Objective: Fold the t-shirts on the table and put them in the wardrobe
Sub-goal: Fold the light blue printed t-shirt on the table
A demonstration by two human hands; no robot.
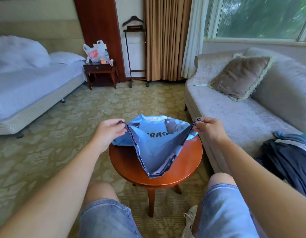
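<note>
The blue t-shirt droops over the round table; left hand pinches its edge at ten o'clock, right hand at two; soft, light, floppy cloth, I'd judge, best held by corners.

My light blue t-shirt has dark letters across the chest and a dark edge, and it lies collar-away on the round wooden counter. I pinch its near edge at two corners, left hand and right hand, raised and apart. The cloth between sags in a deep V onto the counter's near side.
</note>
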